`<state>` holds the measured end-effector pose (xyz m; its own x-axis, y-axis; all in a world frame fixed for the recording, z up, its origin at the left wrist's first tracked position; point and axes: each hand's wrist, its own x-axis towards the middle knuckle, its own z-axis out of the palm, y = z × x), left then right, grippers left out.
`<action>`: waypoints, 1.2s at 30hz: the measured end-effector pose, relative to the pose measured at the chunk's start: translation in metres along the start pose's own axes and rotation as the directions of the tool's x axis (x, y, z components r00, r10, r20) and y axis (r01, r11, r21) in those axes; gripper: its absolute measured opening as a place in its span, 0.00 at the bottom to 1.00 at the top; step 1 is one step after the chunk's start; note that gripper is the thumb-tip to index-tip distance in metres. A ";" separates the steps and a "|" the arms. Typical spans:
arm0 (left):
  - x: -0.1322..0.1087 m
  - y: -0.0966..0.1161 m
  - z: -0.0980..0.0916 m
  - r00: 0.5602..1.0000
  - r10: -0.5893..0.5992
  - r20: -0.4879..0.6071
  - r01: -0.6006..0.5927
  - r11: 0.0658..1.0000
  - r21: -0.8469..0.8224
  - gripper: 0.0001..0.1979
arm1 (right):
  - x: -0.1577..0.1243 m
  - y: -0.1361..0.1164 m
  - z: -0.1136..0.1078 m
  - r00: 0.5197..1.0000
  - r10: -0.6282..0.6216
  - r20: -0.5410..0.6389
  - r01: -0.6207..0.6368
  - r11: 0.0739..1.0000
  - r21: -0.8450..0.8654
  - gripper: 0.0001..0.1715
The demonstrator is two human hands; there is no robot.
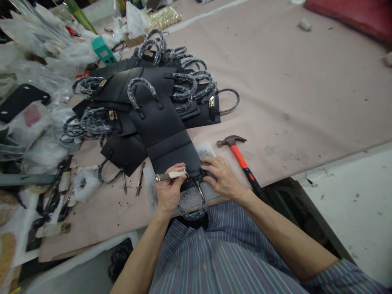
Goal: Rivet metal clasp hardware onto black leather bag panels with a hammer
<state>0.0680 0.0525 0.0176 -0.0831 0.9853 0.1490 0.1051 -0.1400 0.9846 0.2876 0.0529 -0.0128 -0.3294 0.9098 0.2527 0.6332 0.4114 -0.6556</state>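
Observation:
A long black leather bag panel (pixel 167 134) with wrapped handles lies across a grey pad (pixel 211 192) at the table's near edge. My left hand (pixel 168 188) is closed round a small tool with a pale handle (pixel 170 176), its tip at the panel's near end by the lower handle (pixel 196 204). My right hand (pixel 221 176) presses on the panel's near end, fingers bent and resting on the leather, just right of the tool.
A pile of similar black panels with wrapped handles (pixel 171 81) lies behind. A hammer with an orange-red handle (pixel 240 157) rests to the right. Small metal tools (pixel 139 179) and plastic bags (pixel 39 81) crowd the left. A red cushion (pixel 352 14) sits far right.

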 end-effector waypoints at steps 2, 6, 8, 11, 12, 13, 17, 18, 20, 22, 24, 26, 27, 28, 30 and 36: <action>0.002 -0.006 0.007 0.999 -0.014 0.044 0.012 0.999 0.040 0.06 | 0.000 0.001 0.002 1.000 0.010 -0.024 -0.009 1.000 0.025 0.18; 0.000 -0.016 0.008 0.995 0.019 0.101 -0.030 0.994 0.108 0.06 | 0.000 0.005 0.003 0.998 0.032 -0.050 -0.028 0.997 0.070 0.18; -0.001 -0.017 0.008 0.992 0.040 0.117 -0.053 0.992 0.113 0.06 | 0.000 0.006 0.002 0.998 0.025 -0.049 -0.021 0.997 0.078 0.18; -0.001 -0.015 0.008 0.988 0.065 0.137 -0.082 0.988 0.127 0.05 | 0.000 0.006 0.001 0.999 0.024 -0.046 -0.021 0.997 0.079 0.17; -0.001 -0.013 0.008 0.986 0.073 0.149 -0.093 0.987 0.133 0.05 | 0.000 0.005 0.000 0.999 0.029 -0.043 -0.025 0.996 0.080 0.17; -0.001 -0.012 0.009 0.984 0.078 0.161 -0.101 0.985 0.140 0.05 | 0.000 0.005 0.000 0.999 0.034 -0.042 -0.030 0.996 0.081 0.17; 0.000 -0.011 0.009 0.982 0.073 0.175 -0.105 0.979 0.178 0.05 | 0.000 0.006 0.000 0.998 0.040 -0.041 -0.037 0.995 0.090 0.17; 0.000 -0.011 0.009 0.983 0.069 0.171 -0.101 0.977 0.188 0.05 | 0.000 0.006 0.000 0.998 0.042 -0.042 -0.038 0.995 0.095 0.17; -0.001 -0.012 0.009 0.983 0.066 0.170 -0.100 0.975 0.198 0.05 | 0.000 0.007 0.001 0.998 0.048 -0.040 -0.044 0.993 0.107 0.17; -0.001 -0.013 0.009 0.981 0.072 0.180 -0.106 0.976 0.192 0.05 | -0.001 0.008 0.002 0.998 0.052 -0.035 -0.048 0.993 0.112 0.17; -0.001 -0.013 0.010 0.979 0.082 0.186 -0.117 0.976 0.184 0.05 | -0.001 0.009 0.003 0.998 0.048 -0.036 -0.043 0.993 0.112 0.17; 0.000 -0.013 0.010 0.980 0.086 0.182 -0.121 0.974 0.192 0.05 | -0.001 0.010 0.003 0.998 0.041 -0.043 -0.036 0.993 0.110 0.17; 0.000 -0.013 0.011 0.980 0.086 0.178 -0.122 0.973 0.198 0.05 | -0.001 0.010 0.003 0.998 0.038 -0.048 -0.032 0.993 0.110 0.17; 0.000 -0.013 0.011 0.981 0.088 0.175 -0.123 0.972 0.202 0.05 | -0.001 0.010 0.003 0.998 0.035 -0.049 -0.030 0.993 0.110 0.17; 0.000 -0.014 0.011 0.981 0.094 0.171 -0.128 0.971 0.203 0.05 | -0.001 0.009 0.003 0.998 0.034 -0.051 -0.028 0.993 0.112 0.17; -0.002 -0.014 0.012 0.967 0.160 0.197 -0.205 0.951 0.233 0.05 | -0.001 0.010 0.004 0.997 0.015 -0.080 -0.006 0.993 0.114 0.17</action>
<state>0.0785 0.0539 0.0020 0.1314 0.9499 0.2836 0.3481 -0.3121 0.8840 0.2914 0.0563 -0.0220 -0.2629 0.9173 0.2990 0.5507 0.3971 -0.7342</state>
